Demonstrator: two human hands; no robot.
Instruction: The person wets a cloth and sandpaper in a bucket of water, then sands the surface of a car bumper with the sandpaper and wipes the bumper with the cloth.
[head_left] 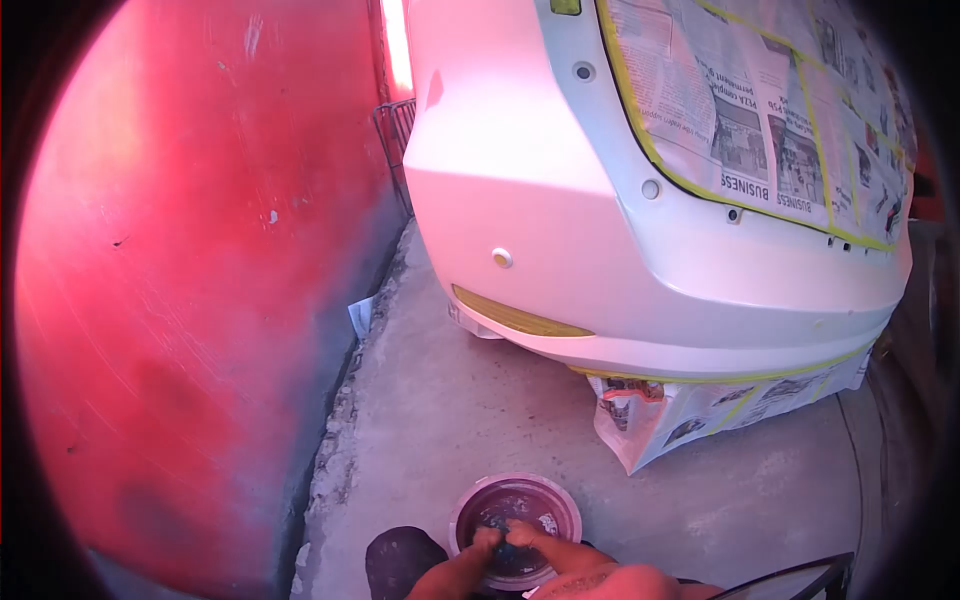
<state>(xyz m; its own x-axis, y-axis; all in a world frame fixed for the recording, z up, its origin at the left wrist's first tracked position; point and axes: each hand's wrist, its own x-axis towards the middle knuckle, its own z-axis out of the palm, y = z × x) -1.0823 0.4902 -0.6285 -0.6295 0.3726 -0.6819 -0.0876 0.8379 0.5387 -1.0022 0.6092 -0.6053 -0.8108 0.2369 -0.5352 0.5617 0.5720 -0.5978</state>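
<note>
A round basin [572, 503] with a pale rim and a dark reddish inside stands on the concrete floor in front of me. Both hands reach down into it, close together. My left hand [487, 538] is at the left of its middle, fingers curled. Beside it, my right hand [521, 532] also has its fingers bent inward. Something dark and bluish shows between and below the hands, too small and shaded to name. Whitish patches lie on the basin's inner right side.
Ahead stands a car's white rear bumper [560, 220], with newspaper [735, 110] and yellow tape above and newspaper [690, 410] hanging below. A red wall [200, 280] rises at left. A metal rack [398, 135] stands behind, by the wall. My dark-covered knee [400, 560] is left of the basin.
</note>
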